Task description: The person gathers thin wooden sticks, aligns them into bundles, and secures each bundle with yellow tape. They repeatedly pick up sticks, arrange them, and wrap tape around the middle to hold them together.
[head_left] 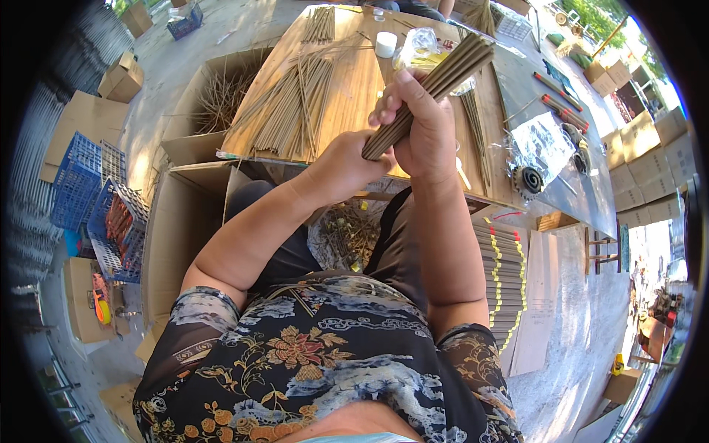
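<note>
A bundle of thin brown incense sticks [461,63] slants up to the right above the table's near edge. My right hand [422,122] is wrapped round its lower middle, with the thumb lying along the sticks. At the bundle's bottom end, my left hand [347,164] is closed against it; its fingertips are partly hidden. Loose incense sticks [292,111] are spread in a pile on the wooden table [354,81], left of my hands. More sticks [476,133] lie on the table to the right, just past my right wrist.
A clear plastic bag [419,46] and a white tub [385,44] stand behind my hands. Rolls of black strip [528,181] lie at right. A carton of twigs [221,92] and blue crates [118,221] are at left; banded stick bundles [502,273] lie low right.
</note>
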`<state>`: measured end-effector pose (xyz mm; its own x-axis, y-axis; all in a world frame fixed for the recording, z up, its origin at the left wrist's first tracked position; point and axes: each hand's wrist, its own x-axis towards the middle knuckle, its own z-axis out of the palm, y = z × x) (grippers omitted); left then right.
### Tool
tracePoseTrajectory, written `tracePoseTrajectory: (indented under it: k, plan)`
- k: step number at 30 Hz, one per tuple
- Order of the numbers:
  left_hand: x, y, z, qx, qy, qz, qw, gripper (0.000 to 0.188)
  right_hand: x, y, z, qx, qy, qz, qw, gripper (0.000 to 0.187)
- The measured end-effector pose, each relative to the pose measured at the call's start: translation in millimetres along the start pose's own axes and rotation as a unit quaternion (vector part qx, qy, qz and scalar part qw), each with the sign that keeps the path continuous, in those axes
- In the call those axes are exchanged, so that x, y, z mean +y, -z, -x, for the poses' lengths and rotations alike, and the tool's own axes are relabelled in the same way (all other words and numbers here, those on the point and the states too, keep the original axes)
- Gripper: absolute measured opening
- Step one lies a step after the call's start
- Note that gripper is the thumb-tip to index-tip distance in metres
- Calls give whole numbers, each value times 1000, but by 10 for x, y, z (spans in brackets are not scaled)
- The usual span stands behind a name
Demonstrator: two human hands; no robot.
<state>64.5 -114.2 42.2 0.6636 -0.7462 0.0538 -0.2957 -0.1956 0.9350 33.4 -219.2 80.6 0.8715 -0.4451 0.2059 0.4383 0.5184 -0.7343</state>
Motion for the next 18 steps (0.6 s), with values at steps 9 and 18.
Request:
tracePoseTrajectory:
  k: [9, 18]
  plan:
    - [-163, 40, -54, -31, -30, -21, 999, 17, 71, 82, 42, 17, 12, -10, 1000, 29]
    - [-287, -185, -58, 139, -108, -101, 979, 16, 104, 120, 42, 14, 15, 17, 1000, 25]
